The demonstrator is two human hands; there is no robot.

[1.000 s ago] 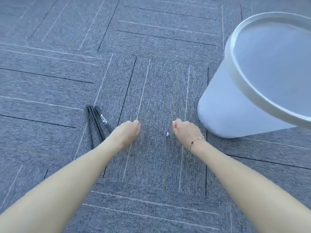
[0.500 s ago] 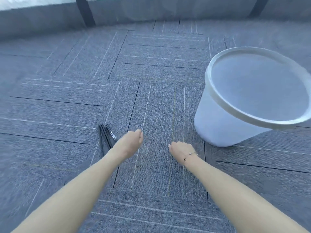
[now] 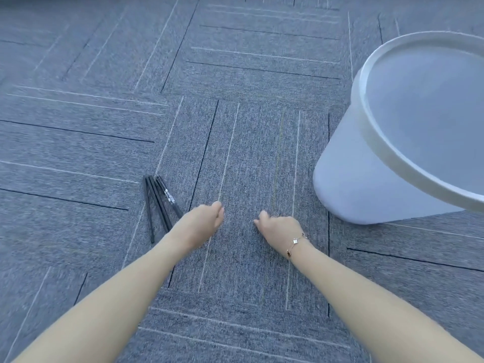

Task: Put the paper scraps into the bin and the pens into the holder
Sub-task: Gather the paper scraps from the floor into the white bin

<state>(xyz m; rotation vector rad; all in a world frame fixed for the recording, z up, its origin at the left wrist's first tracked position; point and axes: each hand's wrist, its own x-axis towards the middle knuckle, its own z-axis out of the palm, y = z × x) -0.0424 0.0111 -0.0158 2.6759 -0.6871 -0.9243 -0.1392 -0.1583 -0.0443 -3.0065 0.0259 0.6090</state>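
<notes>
Several black pens (image 3: 156,203) lie in a bunch on the grey carpet, just left of my left wrist. My left hand (image 3: 201,221) rests low over the carpet with its fingers loosely curled and nothing in it. My right hand (image 3: 280,227), with a bracelet on the wrist, is a short way to the right. Its thumb and fingertips are pinched together at the carpet, on the spot where a tiny white paper scrap lay. The fingers hide the scrap. The white bin (image 3: 345,179) stands upright to the right of my right hand. No pen holder is in view.
Grey carpet tiles (image 3: 235,74) with light and dark lines cover the whole floor. The bin's wide rim (image 3: 366,121) reaches out toward the right edge of the view.
The tiny white scrap that lay at my right fingertips is no longer visible; my right hand has closed over that spot. My head tilted up and back down. The pens have not moved.
</notes>
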